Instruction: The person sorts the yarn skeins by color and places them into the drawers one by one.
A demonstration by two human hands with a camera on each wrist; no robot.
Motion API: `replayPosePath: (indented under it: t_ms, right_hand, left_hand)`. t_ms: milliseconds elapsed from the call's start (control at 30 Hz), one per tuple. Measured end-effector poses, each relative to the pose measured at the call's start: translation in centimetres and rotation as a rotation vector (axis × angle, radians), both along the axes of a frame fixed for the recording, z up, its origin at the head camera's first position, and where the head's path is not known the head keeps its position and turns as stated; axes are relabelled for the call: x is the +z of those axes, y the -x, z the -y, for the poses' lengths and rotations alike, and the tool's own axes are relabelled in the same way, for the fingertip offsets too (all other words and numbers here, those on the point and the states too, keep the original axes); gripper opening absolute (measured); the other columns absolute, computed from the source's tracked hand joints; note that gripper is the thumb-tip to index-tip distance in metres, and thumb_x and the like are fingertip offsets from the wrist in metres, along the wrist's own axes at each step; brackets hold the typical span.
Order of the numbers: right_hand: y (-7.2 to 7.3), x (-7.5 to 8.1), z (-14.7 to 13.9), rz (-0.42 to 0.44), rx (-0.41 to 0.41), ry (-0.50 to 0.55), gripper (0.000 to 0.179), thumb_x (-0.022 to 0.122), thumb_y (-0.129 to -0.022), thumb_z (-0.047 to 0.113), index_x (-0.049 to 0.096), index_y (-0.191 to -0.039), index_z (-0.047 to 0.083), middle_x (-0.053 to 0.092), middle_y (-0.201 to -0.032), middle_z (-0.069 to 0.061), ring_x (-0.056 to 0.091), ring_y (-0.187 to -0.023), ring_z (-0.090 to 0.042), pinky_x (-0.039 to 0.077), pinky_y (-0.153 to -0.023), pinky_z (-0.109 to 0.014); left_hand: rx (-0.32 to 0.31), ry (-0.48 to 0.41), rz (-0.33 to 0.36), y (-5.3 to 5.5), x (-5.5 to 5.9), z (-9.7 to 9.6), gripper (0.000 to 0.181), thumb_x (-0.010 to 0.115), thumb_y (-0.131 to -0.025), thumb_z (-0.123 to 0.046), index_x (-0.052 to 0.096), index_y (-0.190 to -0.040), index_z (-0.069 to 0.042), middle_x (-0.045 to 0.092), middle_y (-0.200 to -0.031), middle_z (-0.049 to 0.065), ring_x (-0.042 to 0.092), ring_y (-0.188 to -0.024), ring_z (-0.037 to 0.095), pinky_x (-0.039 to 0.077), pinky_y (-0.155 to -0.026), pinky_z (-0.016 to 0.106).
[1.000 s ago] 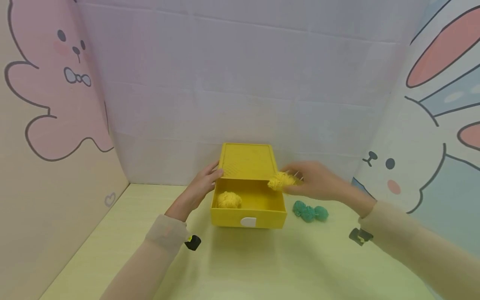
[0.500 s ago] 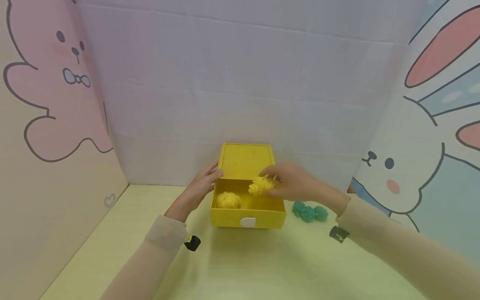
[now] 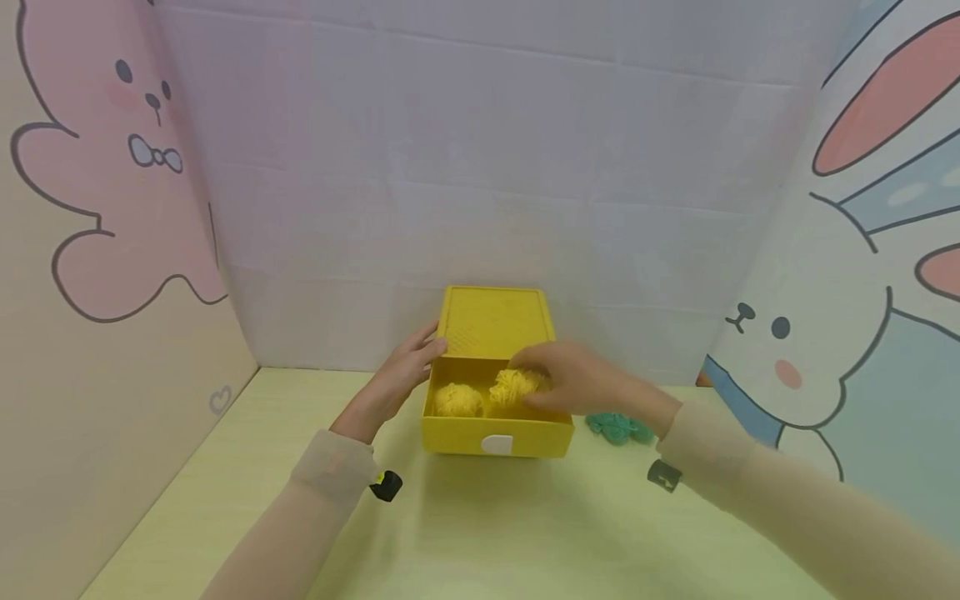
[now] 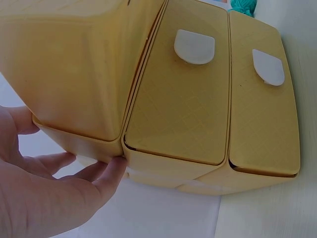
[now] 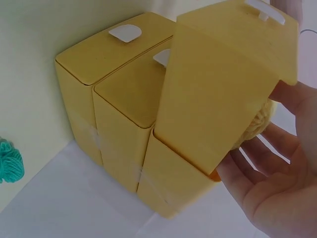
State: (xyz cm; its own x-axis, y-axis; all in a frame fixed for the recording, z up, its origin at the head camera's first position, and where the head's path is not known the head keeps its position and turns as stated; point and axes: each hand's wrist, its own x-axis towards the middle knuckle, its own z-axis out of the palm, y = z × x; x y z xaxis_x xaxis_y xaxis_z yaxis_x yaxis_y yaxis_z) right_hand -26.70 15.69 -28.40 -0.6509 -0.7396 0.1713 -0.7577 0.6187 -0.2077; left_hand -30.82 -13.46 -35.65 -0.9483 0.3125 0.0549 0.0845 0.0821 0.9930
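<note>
Right hand (image 3: 573, 379): clamped on yellow yarn ball (image 3: 514, 387) | Ball: at fingertips, left of palm, within open drawer (image 3: 497, 426); long axis unclear | Second yellow ball (image 3: 457, 401): just left, apart | Left hand (image 3: 401, 373): farther off, against left side of cabinet (image 3: 495, 321) | Green yarn (image 3: 618, 427): on desk (image 3: 487, 525), right of drawer

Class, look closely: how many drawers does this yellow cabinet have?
3: the open top drawer, the closed middle drawer beneath it, and the closed bottom drawer.
</note>
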Motion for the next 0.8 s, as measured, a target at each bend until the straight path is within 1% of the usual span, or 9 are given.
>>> replayPosePath:
  t_ms: [67,167,367,467,567,800]
  right_hand:
    - [0.0,-0.2,0.1,-0.003,0.004,-0.008,0.042,0.078,-0.095,0.016,0.071,-0.134,0.002,0.074,-0.131,-0.009,0.071,-0.111,-0.025,0.06,-0.097,-0.044]
    - [0.0,-0.5,0.2,-0.012,0.006,-0.024,0.04,0.079,-0.094,0.016,0.073,-0.132,0.004,0.075,-0.128,-0.008,0.071,-0.108,-0.022,0.06,-0.095,-0.042]
    - [0.2,-1.0,0.7,-0.01,0.007,-0.055,0.038,0.082,-0.093,0.017,0.075,-0.129,0.006,0.077,-0.122,-0.005,0.067,-0.093,-0.013,0.059,-0.09,-0.038]
    - [0.2,-1.1,0.9,-0.013,0.006,-0.079,0.039,0.083,-0.093,0.019,0.075,-0.129,0.006,0.077,-0.122,-0.005,0.067,-0.094,-0.013,0.06,-0.092,-0.038]
    - [0.2,-1.2,1.1,-0.022,0.009,-0.096,0.038,0.083,-0.093,0.019,0.075,-0.129,0.006,0.077,-0.121,-0.005,0.068,-0.094,-0.014,0.06,-0.092,-0.038]
    - [0.4,-1.4,1.3,-0.027,0.031,-0.104,0.037,0.083,-0.093,0.017,0.075,-0.128,0.006,0.078,-0.12,-0.006,0.068,-0.09,-0.013,0.061,-0.089,-0.037]
  left_hand:
    - [-0.001,0.0,0.0,0.0,0.0,0.0,0.066,0.05,-0.114,-0.037,0.02,-0.172,-0.025,0.02,-0.177,0.007,0.025,-0.161,0.035,0.024,-0.129,0.061]
    - [-0.002,0.001,0.0,0.0,0.0,0.0,0.066,0.05,-0.114,-0.037,0.02,-0.172,-0.025,0.021,-0.176,0.006,0.026,-0.16,0.034,0.025,-0.129,0.061]
    - [0.0,0.001,0.004,-0.1,0.1,0.0,0.068,0.051,-0.114,-0.038,0.019,-0.172,-0.025,0.023,-0.176,0.009,0.026,-0.16,0.034,0.024,-0.129,0.06]
    - [0.001,0.001,0.008,-0.1,0.1,0.0,0.068,0.051,-0.114,-0.038,0.018,-0.172,-0.025,0.023,-0.175,0.01,0.026,-0.16,0.034,0.024,-0.129,0.06]
    - [0.003,0.002,0.009,-0.1,0.1,-0.1,0.068,0.051,-0.114,-0.038,0.019,-0.172,-0.025,0.022,-0.176,0.008,0.026,-0.16,0.034,0.024,-0.129,0.06]
    - [0.003,0.008,0.014,-0.2,0.1,0.0,0.068,0.051,-0.114,-0.038,0.018,-0.172,-0.026,0.023,-0.176,0.01,0.025,-0.161,0.034,0.024,-0.129,0.06]
